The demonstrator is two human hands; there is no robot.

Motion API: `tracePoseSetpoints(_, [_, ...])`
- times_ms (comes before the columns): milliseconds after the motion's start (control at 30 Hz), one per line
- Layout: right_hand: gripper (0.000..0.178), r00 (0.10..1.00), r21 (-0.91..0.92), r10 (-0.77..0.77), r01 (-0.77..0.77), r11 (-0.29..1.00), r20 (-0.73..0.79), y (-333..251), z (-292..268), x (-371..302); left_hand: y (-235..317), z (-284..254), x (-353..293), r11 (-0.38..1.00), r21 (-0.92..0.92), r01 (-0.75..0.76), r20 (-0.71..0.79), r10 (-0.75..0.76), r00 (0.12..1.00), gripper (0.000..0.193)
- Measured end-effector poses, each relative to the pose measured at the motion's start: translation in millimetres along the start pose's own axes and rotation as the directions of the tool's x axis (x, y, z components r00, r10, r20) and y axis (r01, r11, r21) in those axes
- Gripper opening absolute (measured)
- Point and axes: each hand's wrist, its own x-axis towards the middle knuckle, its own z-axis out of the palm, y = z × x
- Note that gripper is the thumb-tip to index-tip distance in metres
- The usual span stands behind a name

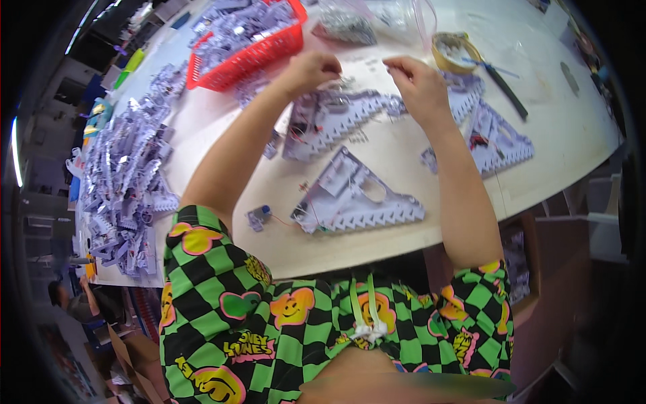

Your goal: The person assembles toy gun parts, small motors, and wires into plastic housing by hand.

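Note:
My left hand (311, 73) is raised over the far part of the table, its fingers curled together. Across from it, my right hand (422, 86) has thumb and fingertips pinched. Whatever either hand holds is too small to make out. Below and between them lies a pale lavender, toothed plastic housing (336, 121) with wires inside. Closer to me rests a similar triangular housing (360, 192), joined by a thin wire to a small motor-like part (258, 217). Beside my right forearm lies another toothed housing (499, 143). Tiny loose pieces (356, 137) are scattered near the housings.
A red basket (252, 57) full of lavender parts stands at the far left. A large heap of housings (128, 182) covers the table's left side. Clear bags (344, 28) of small parts, a tan round container (456, 54) and a black-handled tool (506, 93) lie farther back.

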Motion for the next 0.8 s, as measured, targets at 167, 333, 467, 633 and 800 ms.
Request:
tracePoseSetpoints(167, [0.02, 0.993, 0.033, 0.112, -0.114, 0.993, 0.047, 14.3, 6.7, -5.2, 0.3, 13.2, 2.6, 0.982, -0.182, 0.04, 0.01, -0.038, 0.999, 0.02])
tracePoseSetpoints(333, [0.021, 0.993, 0.006, 0.102, -0.103, 0.995, 0.061, 16.2, 4.7, -10.2, -1.9, 17.8, 3.3, 0.976, -0.212, 0.057, 0.003, -0.058, 0.998, 0.026])
tracePoseSetpoints(467, [0.02, 0.995, 0.002, 0.091, -0.091, 0.996, 0.046, 19.1, 3.9, -11.5, 12.9, 20.9, 3.3, 0.86, -0.501, 0.099, -0.023, -0.127, 0.992, 0.029])
tracePoseSetpoints(633, [0.025, 0.999, 0.162, -0.035, 0.035, 0.986, -0.005, 12.2, 9.1, -12.1, 65.8, 26.9, -7.6, 0.633, -0.74, 0.228, 0.095, -0.238, 0.967, 0.046])
tracePoseSetpoints(800, [0.026, 0.986, 0.148, -0.138, 0.15, 0.978, -0.09, 9.9, 4.5, -7.0, 80.9, 37.3, 5.9, 0.451, -0.863, 0.227, 0.143, -0.213, 0.966, 0.048])
